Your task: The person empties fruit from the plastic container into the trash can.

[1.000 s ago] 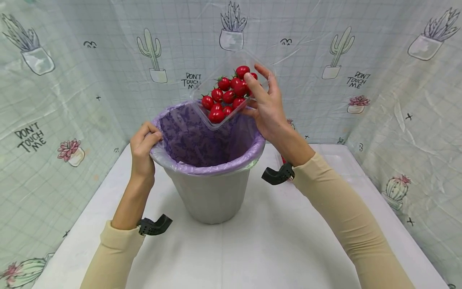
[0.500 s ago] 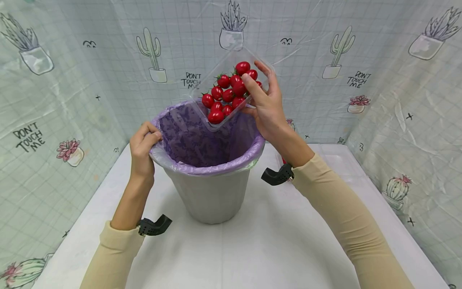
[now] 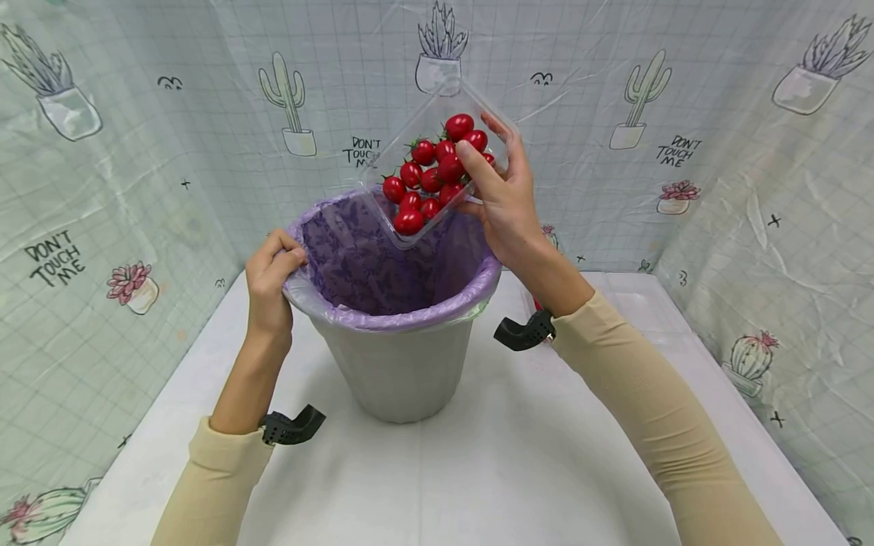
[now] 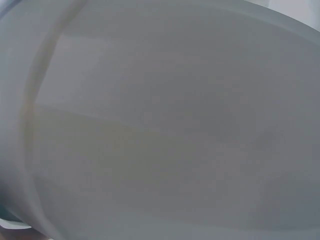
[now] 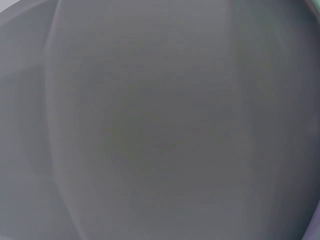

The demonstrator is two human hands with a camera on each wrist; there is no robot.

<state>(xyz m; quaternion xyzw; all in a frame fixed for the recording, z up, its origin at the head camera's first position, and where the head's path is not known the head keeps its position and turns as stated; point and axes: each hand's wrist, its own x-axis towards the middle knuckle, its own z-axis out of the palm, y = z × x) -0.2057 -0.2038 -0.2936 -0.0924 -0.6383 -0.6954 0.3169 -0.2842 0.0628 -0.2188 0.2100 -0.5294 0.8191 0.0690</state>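
Note:
My left hand (image 3: 271, 269) grips the left rim of a light grey trash bin (image 3: 406, 375), its thumb over the purple bin liner (image 3: 382, 265). In my right hand (image 3: 508, 193) is a clear plastic container (image 3: 405, 241), with the thumb inside and fingers round its outer side. Several red cherry tomatoes (image 3: 430, 180) lie in the container, some with green stems. It is tilted over the back of the bin's mouth, one corner pointing down toward the opening. Both wrist views are filled by the bin's outer wall (image 4: 165, 125).
The bin stands on a white table (image 3: 423, 485). Behind my right forearm, a red item (image 3: 536, 303) is mostly hidden. A flat clear plastic piece (image 3: 631, 303) lies at the back right. Patterned curtains (image 3: 225, 152) enclose the table.
The container's far corner has risen slightly, and a few tomatoes near my right thumb have shifted a little. My left hand and the bin have stayed put.

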